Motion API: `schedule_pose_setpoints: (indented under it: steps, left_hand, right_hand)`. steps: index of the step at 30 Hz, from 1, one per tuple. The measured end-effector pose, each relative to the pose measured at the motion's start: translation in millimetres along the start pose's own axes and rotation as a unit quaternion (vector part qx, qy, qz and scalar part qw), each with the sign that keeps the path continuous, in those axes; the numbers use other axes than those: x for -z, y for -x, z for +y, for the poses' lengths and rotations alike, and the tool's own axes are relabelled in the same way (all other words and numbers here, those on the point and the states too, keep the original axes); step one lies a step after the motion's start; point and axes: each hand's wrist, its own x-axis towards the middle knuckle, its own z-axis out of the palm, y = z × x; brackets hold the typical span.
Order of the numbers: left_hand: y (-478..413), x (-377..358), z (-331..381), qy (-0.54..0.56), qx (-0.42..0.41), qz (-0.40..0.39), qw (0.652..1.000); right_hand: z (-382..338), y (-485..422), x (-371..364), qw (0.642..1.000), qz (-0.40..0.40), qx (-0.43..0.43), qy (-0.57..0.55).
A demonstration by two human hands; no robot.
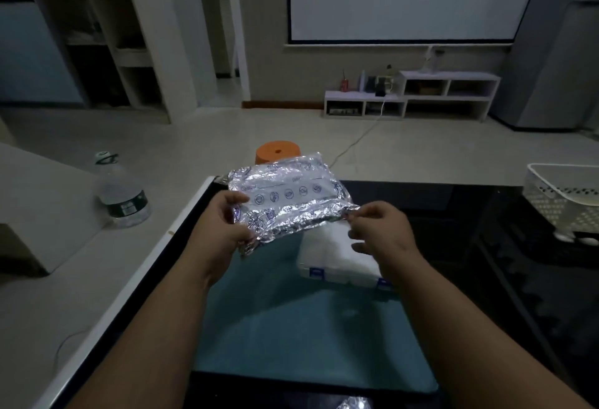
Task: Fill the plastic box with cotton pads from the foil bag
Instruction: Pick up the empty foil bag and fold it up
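- A person holds a crinkled foil bag (285, 201) in the air over a tabletop (460, 246). The left hand (223, 224) is curled round its left edge and the right hand (379, 230) pinches its right corner between thumb and forefinger.
- The plastic box (337, 256), translucent white with blue clasps, sits on a teal mat (291, 318) directly beneath the bag and is partly hidden by it. Whether its lid is on cannot be told.
- No cotton pads are visible — they are presumably still inside the bag, so the task looks to be at its start.
- The step in hand appears to be opening the bag. It would go best if the two hands pulled the mouth apart evenly, with the opening kept over the box so loose pads drop in rather than onto the mat. Thin foil tears easily, which calls for a gentle pull.
- A white basket (564, 198) stands well apart at the tabletop's right end. A water bottle (121, 194) and an orange stool (278, 152) sit on the floor (194, 136) beyond — none blocks the work.
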Motion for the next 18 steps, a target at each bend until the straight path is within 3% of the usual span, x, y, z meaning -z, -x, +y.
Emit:
schedule_pose_setpoints:
  steps: [6,10,13,16,18]
  left_hand:
    - [-4,16,-9,0.021,0.029,0.021,0.999]
    - [-5,29,-8,0.041,0.036,0.017,0.998]
    - [-9,40,-10,0.035,0.032,0.032,0.998]
    - [-11,51,-16,-0.039,0.028,0.079,0.996]
    - [-11,59,-26,-0.200,0.051,0.115,0.972]
  right_hand:
    - [12,-3,-23,0.990,0.044,0.032,0.129]
    - [16,-7,-37,0.987,-0.004,-0.010,0.162]
    - [17,-5,-48,0.991,-0.036,-0.032,0.124]
    - [23,-6,-58,0.991,-0.019,-0.005,0.135]
    - [30,-8,-67,0.988,-0.005,0.009,0.154]
